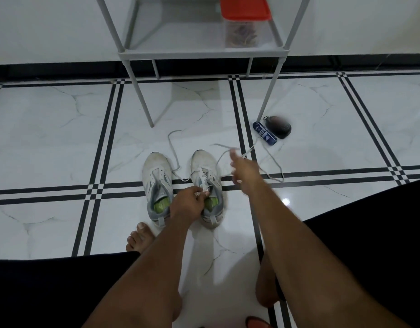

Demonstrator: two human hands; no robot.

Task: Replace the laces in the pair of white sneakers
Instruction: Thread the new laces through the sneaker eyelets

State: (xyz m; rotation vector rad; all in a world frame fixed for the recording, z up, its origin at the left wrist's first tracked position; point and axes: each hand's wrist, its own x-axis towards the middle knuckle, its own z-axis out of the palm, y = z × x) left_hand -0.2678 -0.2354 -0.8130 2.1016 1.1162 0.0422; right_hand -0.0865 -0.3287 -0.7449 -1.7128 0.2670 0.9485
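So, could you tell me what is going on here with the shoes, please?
A person sits over a pair of white sneakers on the floor. The left hand pinches the lacing on the right sneaker, while the right hand, blurred, pulls a lace out to the side. The left sneaker is partly unlaced.
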